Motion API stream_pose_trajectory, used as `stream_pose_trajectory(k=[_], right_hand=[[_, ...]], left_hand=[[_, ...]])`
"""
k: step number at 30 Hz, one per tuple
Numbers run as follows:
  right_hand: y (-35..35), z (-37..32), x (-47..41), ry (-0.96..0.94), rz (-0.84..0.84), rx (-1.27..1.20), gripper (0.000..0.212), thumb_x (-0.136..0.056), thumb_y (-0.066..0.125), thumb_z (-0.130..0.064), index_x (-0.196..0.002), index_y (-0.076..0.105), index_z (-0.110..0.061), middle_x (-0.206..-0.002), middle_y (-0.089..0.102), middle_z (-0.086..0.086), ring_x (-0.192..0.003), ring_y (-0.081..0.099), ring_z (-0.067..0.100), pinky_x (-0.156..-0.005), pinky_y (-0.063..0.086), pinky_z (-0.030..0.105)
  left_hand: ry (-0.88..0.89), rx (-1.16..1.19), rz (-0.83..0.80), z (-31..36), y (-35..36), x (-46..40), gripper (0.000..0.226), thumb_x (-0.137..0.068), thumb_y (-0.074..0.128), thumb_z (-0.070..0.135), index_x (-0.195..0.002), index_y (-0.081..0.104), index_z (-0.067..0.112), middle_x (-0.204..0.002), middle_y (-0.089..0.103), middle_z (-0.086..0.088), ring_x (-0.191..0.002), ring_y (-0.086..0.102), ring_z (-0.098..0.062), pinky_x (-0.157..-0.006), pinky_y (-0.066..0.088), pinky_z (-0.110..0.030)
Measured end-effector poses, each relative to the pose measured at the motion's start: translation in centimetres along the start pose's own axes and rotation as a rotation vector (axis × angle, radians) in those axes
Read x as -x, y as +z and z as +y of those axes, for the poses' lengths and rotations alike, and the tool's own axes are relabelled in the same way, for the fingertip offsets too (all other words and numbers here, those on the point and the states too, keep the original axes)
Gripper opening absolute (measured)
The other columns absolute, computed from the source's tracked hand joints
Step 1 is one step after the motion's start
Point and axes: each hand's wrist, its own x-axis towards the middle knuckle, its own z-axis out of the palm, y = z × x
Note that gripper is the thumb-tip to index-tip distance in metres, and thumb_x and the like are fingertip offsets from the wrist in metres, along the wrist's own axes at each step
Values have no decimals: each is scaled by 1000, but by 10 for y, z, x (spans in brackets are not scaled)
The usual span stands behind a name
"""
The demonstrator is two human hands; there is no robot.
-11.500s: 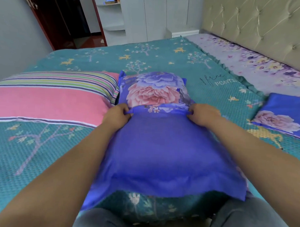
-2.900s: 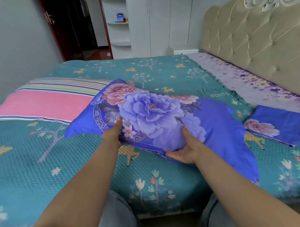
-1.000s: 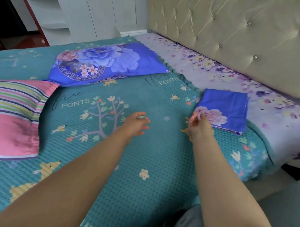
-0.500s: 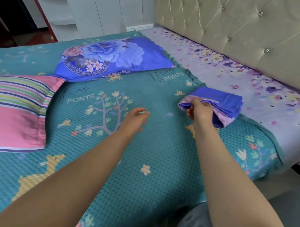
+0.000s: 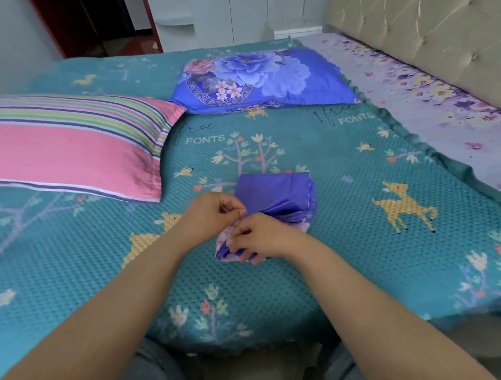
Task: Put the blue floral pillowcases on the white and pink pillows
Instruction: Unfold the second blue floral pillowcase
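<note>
- The pink pillow, with a band of coloured stripes along its far edge, lies flat on the teal bedspread at about 9 o'clock from the hands, well apart from them
- The left hand hovers low over the bedspread, fingers curled, thumb and fingertips pinching the near left edge of the folded pillowcase
- The folded pillowcase, plain blue on top with a pale floral side showing along its underside, sits between and just beyond the two hands; its bulk lies at 1 o'clock from the left hand and 12 o'clock from the right hand, its layers fanning apart toward the hands
- The right hand is just beside the left hand, at its 4 o'clock; its fingers are curled round the near end of the folded pillowcase, gripping the bunched layers, and part of the cloth is hidden beneath it
- The dressed pillow, already inside a blue floral case with large blue and pink blooms, rests on the bedspread at 12 o'clock, well apart from the hands and just past the corner of the pink pillow
- A lilac flowered sheet runs along the bed at 2 o'clock, beside the tufted beige headboard
</note>
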Motion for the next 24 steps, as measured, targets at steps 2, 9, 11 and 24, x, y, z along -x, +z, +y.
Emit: stream_pose_trajectory(k=[2, 9, 11, 24], right_hand=[[1, -8, 9, -28, 64, -155, 14, -92, 52, -14, -82, 61, -15, -81, 68, 5, -59, 64, 12, -52, 49, 20], [-29, 9, 9, 26, 470, 438, 17, -83, 66, -21, -100, 64, -23, -101, 64, -5, -95, 61, 15, -85, 47, 28], [-37, 12, 12, 153, 329, 663, 28, -81, 69, -27, -108, 62, -22, -115, 62, -2, -106, 58, 19, -89, 46, 30], [-46, 26, 12, -45, 637, 360, 5, -90, 58, -26, -86, 62, -26, -89, 63, -7, -93, 62, 18, -88, 48, 33]], left_hand=[[-15, 59, 49, -12, 4, 11, 8, -78, 61, 25, -74, 66, 30, -72, 69, 2, -67, 59, -9, -70, 49, -30], [29, 66, -60, -24, 27, 27, 27, -79, 74, 18, -104, 64, 17, -93, 63, 9, -76, 57, 0, -74, 44, -15], [155, -231, -161, -27, 36, 26, 47, -70, 80, 34, -111, 63, 20, -101, 59, 5, -90, 52, -7, -86, 40, -20], [109, -220, -99, -21, 46, 23, 42, -94, 55, 28, -51, 53, 27, -56, 44, 0, -63, 46, -14, -64, 37, -29]])
